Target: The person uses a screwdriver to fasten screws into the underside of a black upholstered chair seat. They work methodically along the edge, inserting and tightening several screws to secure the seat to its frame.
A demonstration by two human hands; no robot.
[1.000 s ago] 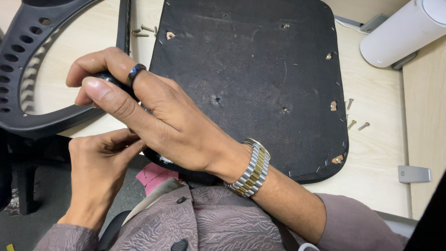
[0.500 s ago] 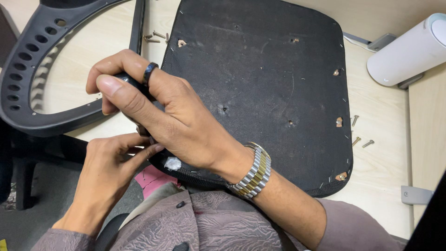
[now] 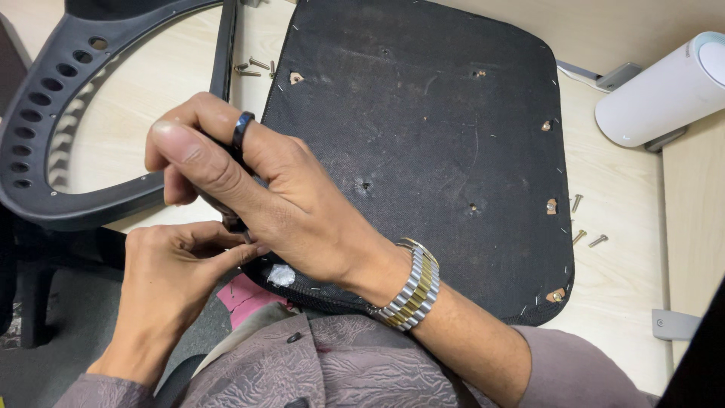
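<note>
Your right hand [image 3: 249, 189] curls around a small dark tool [image 3: 230, 219] at the black seat base [image 3: 453, 136]; your left hand [image 3: 177, 264] pinches its tip.

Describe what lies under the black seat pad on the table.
The black seat pad rests on a pale wooden table, with loose screws beside it. The right hand covers its near-left corner; anything beneath the pad is hidden.
</note>
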